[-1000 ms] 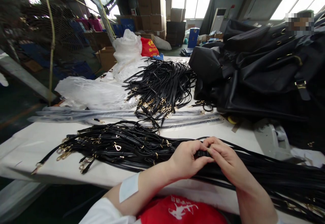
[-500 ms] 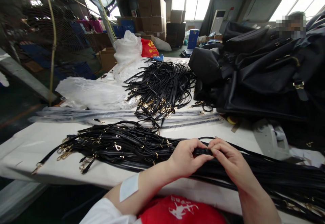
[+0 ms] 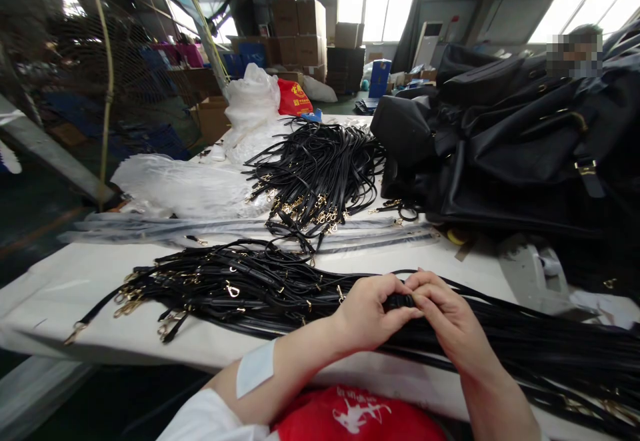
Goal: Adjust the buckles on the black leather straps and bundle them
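Observation:
My left hand (image 3: 367, 313) and my right hand (image 3: 447, 321) meet over a black strap (image 3: 399, 301), and both pinch it between the fingertips. The strap lies on top of a long bundle of black straps (image 3: 260, 291) with gold clasps that runs across the white table (image 3: 80, 281) in front of me. My right forearm rests over the right part of that bundle. A white patch sits on my left forearm.
A second heap of black straps (image 3: 320, 171) lies farther back. A pile of black bags (image 3: 520, 141) fills the right. Clear plastic sleeves (image 3: 165, 228) and white plastic bags (image 3: 250, 101) lie to the left. A person sits behind the bags. Cardboard boxes (image 3: 300, 28) stand far back.
My hands have stayed at the same spot on the strap, with only small shifts of the fingers. The view has tilted slightly.

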`<state>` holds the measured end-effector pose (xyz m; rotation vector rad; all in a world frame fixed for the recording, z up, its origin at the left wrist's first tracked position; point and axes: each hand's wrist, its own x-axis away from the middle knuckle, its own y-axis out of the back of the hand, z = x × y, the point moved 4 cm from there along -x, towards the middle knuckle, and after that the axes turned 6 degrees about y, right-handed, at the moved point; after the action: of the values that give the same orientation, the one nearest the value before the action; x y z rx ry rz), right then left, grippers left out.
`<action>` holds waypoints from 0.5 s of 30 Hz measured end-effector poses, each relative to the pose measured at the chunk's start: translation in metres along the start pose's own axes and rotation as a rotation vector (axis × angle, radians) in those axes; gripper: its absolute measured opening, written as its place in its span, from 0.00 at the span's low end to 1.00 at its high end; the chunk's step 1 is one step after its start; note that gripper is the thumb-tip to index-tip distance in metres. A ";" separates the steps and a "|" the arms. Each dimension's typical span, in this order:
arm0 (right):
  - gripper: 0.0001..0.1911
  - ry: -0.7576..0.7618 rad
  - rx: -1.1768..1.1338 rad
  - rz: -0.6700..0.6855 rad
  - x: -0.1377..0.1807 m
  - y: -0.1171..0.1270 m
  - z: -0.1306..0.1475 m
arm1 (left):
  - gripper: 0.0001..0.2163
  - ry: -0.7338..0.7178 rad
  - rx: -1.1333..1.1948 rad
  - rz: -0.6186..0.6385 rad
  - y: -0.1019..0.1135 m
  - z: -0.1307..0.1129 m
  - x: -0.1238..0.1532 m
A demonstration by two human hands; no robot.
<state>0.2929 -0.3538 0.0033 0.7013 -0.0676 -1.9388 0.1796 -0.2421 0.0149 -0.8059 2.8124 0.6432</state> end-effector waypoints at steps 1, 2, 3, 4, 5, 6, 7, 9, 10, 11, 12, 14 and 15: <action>0.12 0.001 -0.002 -0.003 0.000 0.000 0.000 | 0.10 0.003 -0.005 0.000 -0.001 0.001 0.000; 0.12 0.000 -0.003 -0.009 0.000 -0.001 0.000 | 0.10 0.007 -0.013 -0.001 -0.002 0.001 0.000; 0.12 -0.004 -0.003 -0.017 0.000 -0.001 -0.001 | 0.10 0.010 -0.024 -0.003 -0.002 0.002 0.000; 0.12 -0.010 -0.001 -0.023 0.000 -0.001 -0.001 | 0.10 0.011 -0.038 -0.005 -0.003 0.003 0.000; 0.12 -0.019 0.001 -0.022 0.000 -0.001 -0.002 | 0.10 0.010 -0.053 -0.007 -0.003 0.003 0.000; 0.12 -0.030 0.002 -0.012 -0.001 -0.001 -0.002 | 0.10 0.009 -0.067 -0.006 -0.003 0.004 0.000; 0.12 -0.041 0.001 0.008 -0.001 -0.001 -0.002 | 0.10 0.007 -0.075 -0.004 -0.002 0.004 0.000; 0.11 -0.058 0.006 0.039 -0.003 0.002 -0.002 | 0.11 0.001 -0.061 0.001 0.000 0.003 -0.001; 0.10 -0.064 0.015 0.039 -0.003 0.005 -0.002 | 0.11 0.001 -0.043 -0.001 0.002 0.003 -0.002; 0.09 -0.068 0.027 0.029 -0.003 0.008 -0.001 | 0.11 0.003 -0.024 -0.006 0.004 0.002 -0.003; 0.08 -0.070 0.040 0.013 -0.003 0.011 -0.001 | 0.11 0.008 -0.007 -0.016 0.005 0.002 -0.003; 0.07 -0.066 0.051 -0.013 -0.003 0.014 -0.001 | 0.11 0.016 0.011 -0.036 0.007 0.001 -0.004; 0.07 -0.063 0.046 -0.020 -0.003 0.015 -0.001 | 0.11 0.017 0.014 -0.044 0.007 0.001 -0.004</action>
<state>0.3061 -0.3578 0.0088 0.6740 -0.1449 -1.9843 0.1788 -0.2344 0.0176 -0.8718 2.8029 0.6128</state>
